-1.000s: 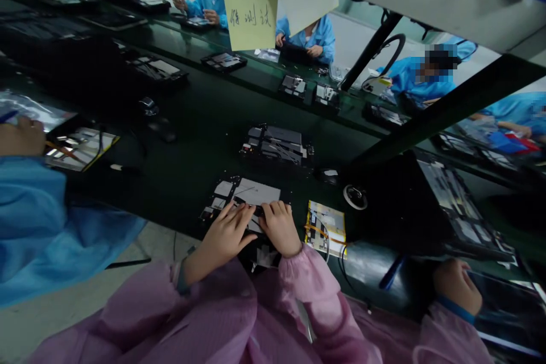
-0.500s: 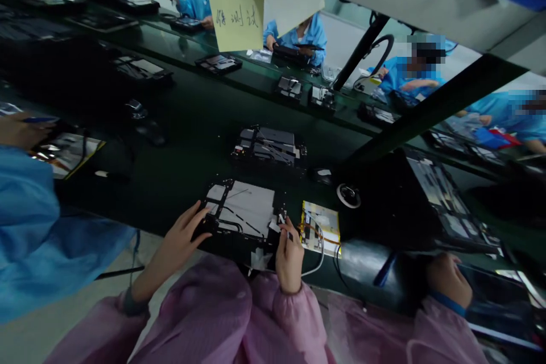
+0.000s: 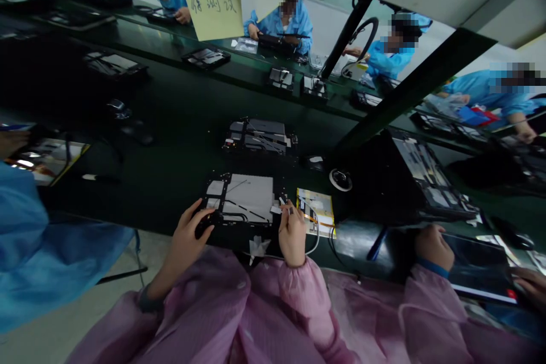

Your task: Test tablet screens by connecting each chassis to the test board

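An opened electronic device [image 3: 249, 196] lies flat on the dark table, showing a pale grey panel, black strips and a dark frame with small screws. My left hand [image 3: 190, 233] grips its lower left corner, thumb and fingers curved round the edge. At the device's right edge, my right hand [image 3: 292, 233] is closed in a pinch on a small item with a pale tip; the fingers hide most of it. Beside this hand lies a yellow-edged board [image 3: 319, 207] with an orange strip and a white cable [image 3: 316, 243] curving over it.
Another opened device [image 3: 260, 136] lies beyond mine. A white ring-shaped object [image 3: 340, 180] sits to the right, near a tilted opened laptop [image 3: 426, 176]. A dark post [image 3: 418, 77] slants overhead. Co-workers' sleeves [image 3: 25, 227] and hands [image 3: 434, 247] are close on both sides.
My view has shifted slightly, so most things appear further left and higher. Both hands stay at the device's edges. At right, a co-worker's hand and a dark screen show more fully.
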### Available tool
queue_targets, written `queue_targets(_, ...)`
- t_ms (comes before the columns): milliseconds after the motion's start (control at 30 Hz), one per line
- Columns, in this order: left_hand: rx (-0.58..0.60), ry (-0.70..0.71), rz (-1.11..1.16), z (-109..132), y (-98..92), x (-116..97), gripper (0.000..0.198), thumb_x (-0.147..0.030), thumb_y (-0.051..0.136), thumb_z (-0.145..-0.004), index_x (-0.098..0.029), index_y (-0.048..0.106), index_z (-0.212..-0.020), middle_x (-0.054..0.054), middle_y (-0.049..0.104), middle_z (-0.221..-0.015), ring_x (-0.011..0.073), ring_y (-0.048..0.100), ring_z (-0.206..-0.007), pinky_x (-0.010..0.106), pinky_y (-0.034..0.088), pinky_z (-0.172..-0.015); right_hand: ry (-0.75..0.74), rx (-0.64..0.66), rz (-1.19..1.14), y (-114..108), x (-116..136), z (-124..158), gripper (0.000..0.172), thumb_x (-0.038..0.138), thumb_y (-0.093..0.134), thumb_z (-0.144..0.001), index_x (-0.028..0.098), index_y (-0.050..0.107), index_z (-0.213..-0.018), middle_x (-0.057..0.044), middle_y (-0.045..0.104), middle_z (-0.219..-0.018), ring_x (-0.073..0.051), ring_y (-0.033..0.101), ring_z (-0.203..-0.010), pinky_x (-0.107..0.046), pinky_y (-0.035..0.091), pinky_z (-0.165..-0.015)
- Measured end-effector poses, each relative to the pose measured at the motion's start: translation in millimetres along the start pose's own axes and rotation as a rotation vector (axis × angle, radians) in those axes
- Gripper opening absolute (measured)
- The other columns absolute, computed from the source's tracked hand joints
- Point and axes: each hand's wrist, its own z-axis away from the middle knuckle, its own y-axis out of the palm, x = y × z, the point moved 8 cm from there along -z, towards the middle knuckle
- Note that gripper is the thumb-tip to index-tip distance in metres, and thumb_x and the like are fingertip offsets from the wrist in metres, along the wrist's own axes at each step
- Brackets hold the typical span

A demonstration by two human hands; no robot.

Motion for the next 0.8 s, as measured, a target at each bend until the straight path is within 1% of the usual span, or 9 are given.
queue_targets(100,0.018,0.002,0.033,-1,0.6,-2,0.032,-0.032,0.055,-0.086,-0.025,0.058,-0.117,0.01,0.043,-0.141,0.0288,0.045,-0.13,0.05,0.042,-0.106,-0.002,-0.006,-0.006,-4,-1,-5,0.031,0.024,0.034,-0.097,0.019,0.064,-0.09,-0.013,0.069,-0.103,-0.026,0.06,-0.108,-0.043,0.048,-0.091)
queue_targets(167,-0.013,-0.013,0.051,-1,-1.2,-2,0.032,-0.03,0.054,-0.086,-0.024,0.057,-0.117,0.01,0.044,-0.14,0.0285,0.045,-0.13,0.05,0.04,-0.108,0.0,-0.006,-0.012,-7,1,-7,0.031,0.024,0.034,-0.097,0.019,0.064,-0.09,-0.013,0.069,-0.104,-0.025,0.061,-0.104,-0.041,0.049,-0.09)
queue_targets(233,-0.048,-0.034,0.059,-2,-2.5,-2,0.031,-0.027,0.053,-0.087,-0.023,0.056,-0.117,0.01,0.045,-0.14,0.0278,0.046,-0.129,0.05,0.039,-0.109,-0.016,0.0,-0.016,-8,7,-9,0.031,0.023,0.033,-0.096,0.018,0.063,-0.09,-0.013,0.069,-0.103,-0.025,0.061,-0.106,-0.041,0.048,-0.09)
queue_targets(300,-0.065,-0.047,0.055,-3,-2.4,-2,0.031,-0.026,0.052,-0.087,-0.024,0.056,-0.117,0.009,0.045,-0.14,0.028,0.046,-0.129,0.051,0.039,-0.109,-0.03,-0.002,-0.004,-9,11,-11,0.031,0.022,0.033,-0.096,0.018,0.063,-0.09,-0.013,0.069,-0.103,-0.025,0.06,-0.108,-0.041,0.048,-0.09)
queue_targets(367,-0.07,-0.042,0.043,-4,-1.5,-3,0.03,-0.026,0.053,-0.086,-0.025,0.056,-0.116,0.009,0.046,-0.138,0.0286,0.047,-0.128,0.052,0.04,-0.108,-0.028,0.002,0.017,-8,12,-14,0.03,0.021,0.034,-0.095,0.019,0.063,-0.089,-0.012,0.069,-0.104,-0.026,0.06,-0.105,-0.04,0.048,-0.087)
queue_targets(467,-0.079,-0.027,0.021,-5,-1.0,-6,0.03,-0.027,0.054,-0.086,-0.025,0.057,-0.115,0.01,0.047,-0.136,0.0294,0.046,-0.127,0.053,0.039,-0.108,-0.009,0.019,0.028,-4,6,-19,0.029,0.021,0.034,-0.094,0.019,0.062,-0.087,-0.012,0.069,-0.095,-0.024,0.063,-0.091,-0.037,0.049,-0.078)
queue_targets(567,-0.081,-0.024,0.015,-5,-1.9,-7,0.033,-0.026,0.053,-0.086,-0.025,0.056,-0.119,0.011,0.046,-0.137,0.0302,0.043,-0.13,0.055,0.038,-0.108,0.017,0.028,-0.011,-2,-3,-25,0.03,0.023,0.033,-0.094,0.019,0.061,-0.085,-0.011,0.07,-0.089,-0.022,0.065,-0.082,-0.034,0.05,-0.075)
queue_targets(700,-0.045,-0.006,0.058,-4,-7.2,-10,0.037,-0.024,0.052,-0.085,-0.026,0.054,-0.121,0.01,0.044,-0.142,0.0306,0.041,-0.132,0.055,0.04,-0.106,0.068,0.035,-0.071,-4,-16,-32,0.033,0.032,0.034,-0.094,0.019,0.062,-0.084,-0.012,0.071,-0.096,-0.021,0.066,-0.086,-0.033,0.051,-0.077)
queue_targets(800,-0.045,0.051,0.154,-7,-19.8,-17,0.033,-0.021,0.05,-0.085,-0.024,0.055,-0.118,0.01,0.045,-0.143,0.0272,0.05,-0.125,0.047,0.049,-0.099,0.117,0.021,-0.141,-11,-24,-38,0.036,0.039,0.035,-0.094,0.019,0.064,-0.084,-0.012,0.07,-0.104,-0.02,0.067,-0.086,-0.032,0.052,-0.075)
